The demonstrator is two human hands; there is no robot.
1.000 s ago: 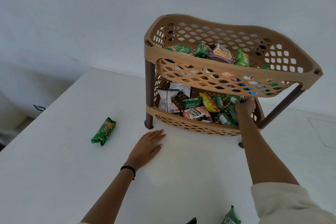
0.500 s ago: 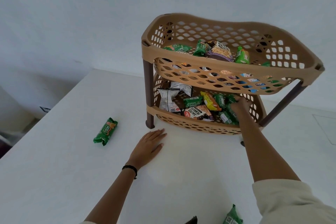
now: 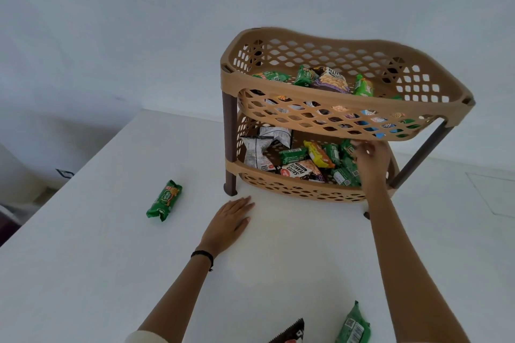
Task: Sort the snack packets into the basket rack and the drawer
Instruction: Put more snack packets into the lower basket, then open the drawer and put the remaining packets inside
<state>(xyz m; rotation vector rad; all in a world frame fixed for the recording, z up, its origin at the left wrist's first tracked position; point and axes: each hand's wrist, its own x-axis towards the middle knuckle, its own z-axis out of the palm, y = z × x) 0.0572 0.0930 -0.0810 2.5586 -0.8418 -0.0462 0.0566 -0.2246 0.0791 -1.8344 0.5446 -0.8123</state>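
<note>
A tan two-tier basket rack [image 3: 334, 99] with brown legs stands on the white table [image 3: 83, 273]. Both tiers hold several snack packets. My right hand [image 3: 372, 160] reaches into the right side of the lower basket [image 3: 278, 177], fingers spread over green packets [image 3: 345, 175] there, and nothing is visibly gripped. My left hand [image 3: 228, 225] lies flat and open on the table in front of the rack's left leg. One green packet [image 3: 165, 200] lies loose on the table to the left. No drawer is in view.
At the near edge lie another green packet [image 3: 353, 327] and the corner of a dark packet [image 3: 289, 334]. The table's left edge drops off to the floor. A white wall stands close behind the rack.
My right hand has gone from the lower basket's front right rim deeper inside, and its fingers have spread. The left hand has stayed put. My view has shifted slightly.
</note>
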